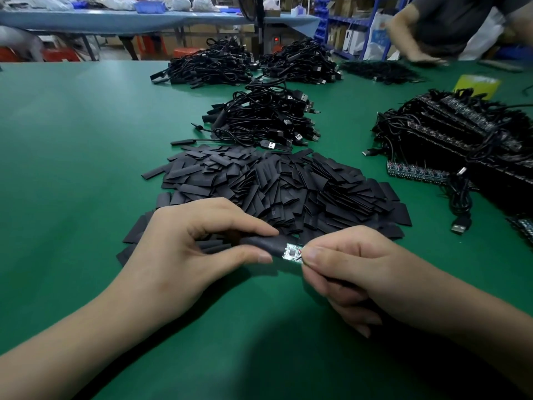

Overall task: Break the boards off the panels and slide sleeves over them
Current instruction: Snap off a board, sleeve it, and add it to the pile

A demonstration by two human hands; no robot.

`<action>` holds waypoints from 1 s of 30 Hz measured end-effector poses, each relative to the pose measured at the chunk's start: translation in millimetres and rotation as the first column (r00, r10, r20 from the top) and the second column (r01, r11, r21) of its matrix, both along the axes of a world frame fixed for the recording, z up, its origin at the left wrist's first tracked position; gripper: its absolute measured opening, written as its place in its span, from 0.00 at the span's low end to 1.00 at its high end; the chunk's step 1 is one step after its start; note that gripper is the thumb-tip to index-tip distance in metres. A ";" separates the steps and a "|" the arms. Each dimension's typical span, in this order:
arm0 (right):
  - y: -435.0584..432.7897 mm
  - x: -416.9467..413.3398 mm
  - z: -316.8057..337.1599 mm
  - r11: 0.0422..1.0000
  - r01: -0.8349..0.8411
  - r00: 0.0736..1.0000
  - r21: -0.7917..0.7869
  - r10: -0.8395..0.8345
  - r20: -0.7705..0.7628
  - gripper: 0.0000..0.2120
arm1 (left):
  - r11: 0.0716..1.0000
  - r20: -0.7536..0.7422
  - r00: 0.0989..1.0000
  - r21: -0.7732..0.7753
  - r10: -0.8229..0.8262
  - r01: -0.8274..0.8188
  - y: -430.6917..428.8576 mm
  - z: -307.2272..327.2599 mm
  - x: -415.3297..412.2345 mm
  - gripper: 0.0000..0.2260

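Green mat [72, 168], sleeve pile [274, 183] behind hands. Left hand [184, 249] pinches sleeve [259, 245]; right hand [360, 269] pinches board [291, 252] by its tail end, board part-way in, held just above mat. Judgement: keep board flat and in line, push straight, avoid bending.

Whole 9 to 11 o'clock side of the green surface [72, 134] is wide open, and so is 6. Dead ahead at 12 the sleeve pile [274, 186] blocks things, with cable heaps [259, 119] behind it. At 2 o'clock the panel stack [461, 134] crowds the right, a loose USB cable [461, 209] trailing off it.
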State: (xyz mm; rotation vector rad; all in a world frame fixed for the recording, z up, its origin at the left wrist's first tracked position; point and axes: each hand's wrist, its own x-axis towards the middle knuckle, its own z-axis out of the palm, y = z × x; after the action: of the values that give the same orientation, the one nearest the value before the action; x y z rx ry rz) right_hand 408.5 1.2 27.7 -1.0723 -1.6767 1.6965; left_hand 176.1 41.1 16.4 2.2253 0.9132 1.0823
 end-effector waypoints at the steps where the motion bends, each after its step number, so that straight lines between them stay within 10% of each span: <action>1: 0.1 -0.1 0.3 1.000 -0.009 1.000 -0.005 0.009 -0.002 0.18 | 0.999 -0.015 1.000 0.028 -0.019 0.019 -0.9 1.1 0.7 0.09; 13: -1.2 -4.4 -6.0 0.983 0.130 0.991 0.128 -0.129 -0.018 0.09 | 0.998 -0.014 1.000 0.052 0.020 -0.019 -7.2 3.1 5.9 0.09; 22: -7.7 -2.4 -4.2 0.665 0.271 0.912 0.696 -0.409 0.036 0.05 | 0.997 0.090 0.993 -0.023 0.072 -0.070 -9.3 4.1 7.3 0.08; 30: -9.5 -1.7 -1.0 0.575 0.230 0.892 0.785 -0.448 0.067 0.05 | 0.996 0.063 0.994 0.010 0.085 -0.085 -12.3 3.6 8.3 0.08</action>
State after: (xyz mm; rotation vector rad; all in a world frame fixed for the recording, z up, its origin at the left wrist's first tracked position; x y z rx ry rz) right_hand 406.8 -8.3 26.8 -1.0948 -1.9004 0.4710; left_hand 184.4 28.8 20.0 2.1672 0.9845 1.1927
